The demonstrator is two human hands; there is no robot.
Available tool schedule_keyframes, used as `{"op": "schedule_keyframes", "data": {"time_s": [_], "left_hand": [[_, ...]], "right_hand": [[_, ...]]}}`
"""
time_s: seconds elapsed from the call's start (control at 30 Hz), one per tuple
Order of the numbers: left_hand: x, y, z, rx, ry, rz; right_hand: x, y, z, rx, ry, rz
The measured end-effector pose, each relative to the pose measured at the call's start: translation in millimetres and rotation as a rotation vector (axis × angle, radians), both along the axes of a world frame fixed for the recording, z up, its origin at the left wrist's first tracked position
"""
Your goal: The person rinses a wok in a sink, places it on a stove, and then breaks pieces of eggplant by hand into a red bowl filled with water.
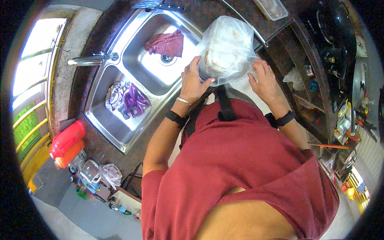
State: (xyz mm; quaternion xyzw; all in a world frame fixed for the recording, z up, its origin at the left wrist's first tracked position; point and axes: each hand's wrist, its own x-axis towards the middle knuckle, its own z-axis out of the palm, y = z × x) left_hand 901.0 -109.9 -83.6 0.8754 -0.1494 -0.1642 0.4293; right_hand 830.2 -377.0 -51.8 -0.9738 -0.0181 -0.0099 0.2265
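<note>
A clear plastic bag [229, 49] hangs in front of my body, beside the sink's right rim. Through its film I make out whitish contents with flat edges, perhaps a container; the film blurs the details. My left hand [193, 82] grips the bag's near-left edge, thumb toward the middle. On the other side, my right hand [264, 79] has its fingers curled at the bag's near-right edge, pinching the film. The double-bowl steel sink [163, 100] lies to my left. A dark red cloth [168, 43] is in its far bowl, beside the drain strainer [167, 59].
Purple eggplants [136, 100] lie in the near bowl beside a crumpled pale plastic bag [115, 96]. A faucet [93, 59] stands by the window. Red flasks [67, 139] and a glass jug [90, 170] are at lower left. A plastic container [271, 9] sits far back, near dark shelves [300, 75].
</note>
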Motion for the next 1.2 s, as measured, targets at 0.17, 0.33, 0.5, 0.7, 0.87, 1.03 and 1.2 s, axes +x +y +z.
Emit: {"op": "schedule_keyframes", "data": {"time_s": [0.17, 0.33, 0.5, 0.7, 0.87, 1.03, 1.2], "left_hand": [[6.2, 4.4, -0.1, -0.061, -0.091, -0.127], [9.9, 3.3, -4.8, 0.016, -0.251, -0.167], [-0.2, 16.4, -18.2, -0.080, -0.166, -0.144], [14.8, 12.9, -15.6, 0.339, -0.407, -0.191], [74.2, 0.0, -11.5, 0.130, -0.148, -0.085], [119.5, -28.9, -5.3, 0.267, -0.219, -0.274], [164.5, -63.1, 14.7, 0.157, -0.296, -0.233]], "right_hand": [[14.1, 13.0, 17.4, 0.069, -0.029, 0.277], [0.0, -1.2, 4.2, 0.057, -0.106, 0.242], [-21.6, -17.0, -13.3, 0.049, -0.077, 0.204], [-9.2, -23.4, -50.0, -0.274, 0.038, 0.233], [53.1, -57.8, -31.0, 0.805, 0.435, -0.387], [101.4, -65.7, -26.3, 0.397, -0.053, -0.180], [141.1, -45.7, -44.3, 0.428, -0.068, -0.155]]}}
